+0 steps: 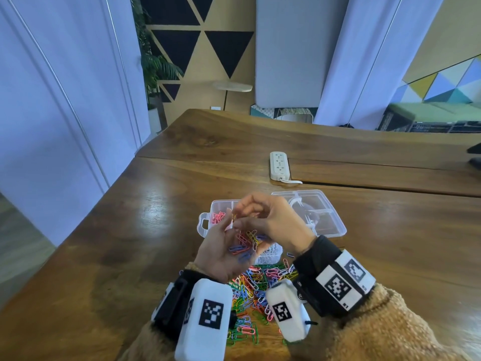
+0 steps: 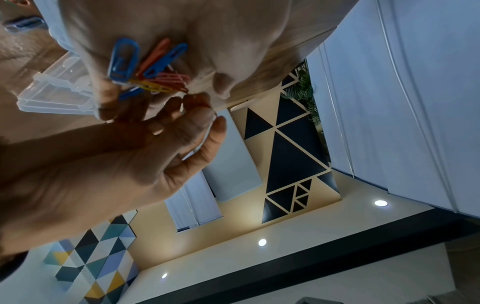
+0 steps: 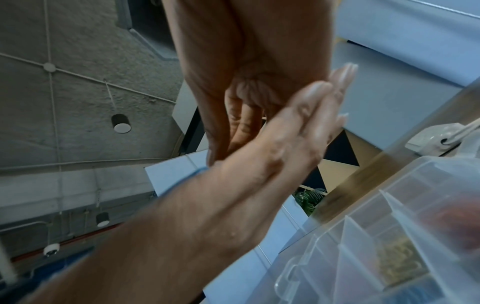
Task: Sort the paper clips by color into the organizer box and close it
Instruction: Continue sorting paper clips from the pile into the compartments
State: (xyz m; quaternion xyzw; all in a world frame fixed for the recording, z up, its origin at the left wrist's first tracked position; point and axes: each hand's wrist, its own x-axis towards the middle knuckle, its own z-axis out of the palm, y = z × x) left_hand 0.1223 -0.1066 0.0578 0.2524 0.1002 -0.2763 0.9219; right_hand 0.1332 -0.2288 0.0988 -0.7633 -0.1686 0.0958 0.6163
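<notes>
**Hands meet over the open organizer box, a handful of clips in the left palm**

A small bunch of mixed paper clips [image 1: 246, 243], blue, pink, yellow and orange, lies in the upturned palm of the left hand [image 1: 221, 252], which is held above the table with its fingers loosely cupped around the bunch. The left wrist view shows the same clips [image 2: 145, 70] resting against the palm. The right hand [image 1: 270, 222] reaches in from the right, fingers bent; its fingertips [image 2: 197, 100] come together at the edge of the bunch on what looks like an orange clip, though blur keeps the pinch from being certain.

Directly behind the hands sits the clear plastic organizer box [image 1: 205, 225], open, its lid [image 1: 328, 217] folded flat to the right. A cluster of pink clips [image 1: 218, 217] fills the near-left compartment; the hands hide the other compartments. In the right wrist view a compartment of the box [image 3: 363, 246] holds yellowish clips, but they are blurred.

Below the hands, nearer the person, a large loose pile of clips [image 1: 255, 290] in many colours is spread on the wooden table [image 1: 130, 243], partly behind the two wrist-mounted cameras. Just beside the left hand a small clear tub [image 1: 270, 254] holds white clips.

Well beyond the box, a white power strip [image 1: 279, 165] lies on the table.
</notes>
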